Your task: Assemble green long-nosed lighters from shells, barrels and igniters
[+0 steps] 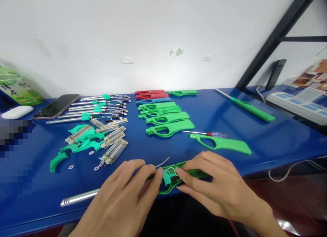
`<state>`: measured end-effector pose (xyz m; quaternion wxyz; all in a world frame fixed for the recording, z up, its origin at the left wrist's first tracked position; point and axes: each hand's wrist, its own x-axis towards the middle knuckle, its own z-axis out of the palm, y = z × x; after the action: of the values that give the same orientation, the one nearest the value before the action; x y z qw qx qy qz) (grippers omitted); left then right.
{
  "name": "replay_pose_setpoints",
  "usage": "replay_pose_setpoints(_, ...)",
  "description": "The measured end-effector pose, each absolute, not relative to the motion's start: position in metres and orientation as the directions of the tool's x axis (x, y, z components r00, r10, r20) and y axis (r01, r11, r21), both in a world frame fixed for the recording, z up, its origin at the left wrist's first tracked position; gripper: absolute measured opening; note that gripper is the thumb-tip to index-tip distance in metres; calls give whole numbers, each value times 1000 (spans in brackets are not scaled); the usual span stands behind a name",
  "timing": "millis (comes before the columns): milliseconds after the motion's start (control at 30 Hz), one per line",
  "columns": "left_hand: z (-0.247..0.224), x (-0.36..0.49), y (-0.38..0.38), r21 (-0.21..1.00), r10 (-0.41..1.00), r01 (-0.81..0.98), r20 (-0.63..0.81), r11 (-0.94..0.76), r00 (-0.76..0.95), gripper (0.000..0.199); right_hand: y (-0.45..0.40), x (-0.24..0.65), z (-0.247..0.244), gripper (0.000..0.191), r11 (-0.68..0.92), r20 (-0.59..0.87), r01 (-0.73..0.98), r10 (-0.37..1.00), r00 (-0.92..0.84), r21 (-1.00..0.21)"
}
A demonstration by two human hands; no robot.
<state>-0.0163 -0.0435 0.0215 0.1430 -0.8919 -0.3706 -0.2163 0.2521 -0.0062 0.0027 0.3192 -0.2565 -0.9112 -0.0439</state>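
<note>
Blue bench (143, 148) before you: your left hand (130, 192) and right hand (217, 182) clamp an open green shell (167, 192); teal trigger (167, 178) inside it, screwdriver (216, 134) beyond it, tube (79, 197) to its left.

On the left side of the picture, up near the edge, a green packet (29, 99) has dark, slanted letters (10, 89) on it. The last word is short and starts with a big K, with what looks like a little mark over its end. The word before it is too blurry to read.
</note>
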Motion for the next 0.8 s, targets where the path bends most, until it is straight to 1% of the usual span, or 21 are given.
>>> replay_pose_setpoints(167, 25, -16, -44, -129, 607, 732, 473, -669, 638, 36, -6, 252, 2, 10, 862, 609, 480, 469, -640, -159)
replay_pose_setpoints(333, 25, -14, -35, -168, 519, 678, 521, -716, 677, 36, -5, 253, 1, 9, 856, 614, 474, 491, -618, -206)
replay_pose_setpoints(400, 25, -12, -33, -174, 515, 676, 523, -716, 679, 36, -4, 252, 1, 9, 858, 617, 468, 489, -617, -213)
replay_pose_setpoints(567, 29, -5, -33, -124, 536, 705, 562, -698, 629, 43, -3, 252, 2, 7, 850, 601, 467, 510, -615, -244)
replay_pose_setpoints(800, 30, -9, -34, -92, 544, 692, 548, -716, 636, 39, -4, 251, 3, 12, 834, 581, 489, 537, -612, -256)
